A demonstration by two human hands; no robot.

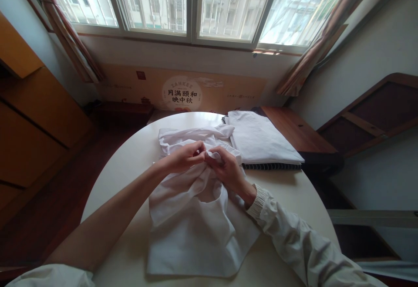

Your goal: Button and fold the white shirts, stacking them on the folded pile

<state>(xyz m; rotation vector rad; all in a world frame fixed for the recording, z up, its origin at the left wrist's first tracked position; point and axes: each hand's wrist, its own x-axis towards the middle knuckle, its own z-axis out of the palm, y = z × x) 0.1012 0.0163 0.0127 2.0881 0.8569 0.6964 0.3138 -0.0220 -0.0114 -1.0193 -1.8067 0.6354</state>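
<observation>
A rumpled white garment (192, 243), which looks like a shirt, is spread over the round table, its lower part flat and its upper part bunched in folds. My left hand (187, 155) pinches the cloth near its middle with thumb and fingers. Right beside it, fingertips almost touching, my right hand (226, 167) grips a raised fold of the same cloth. Whatever small detail lies between the fingertips is hidden.
A folded white cloth (261, 139) rests on a black spiral-bound pad (274, 166) at the right of the white round table (111, 182). Behind it stands a brown wooden desk (300, 134). Windows (156, 4) and a printed banner (130, 84) are at the back.
</observation>
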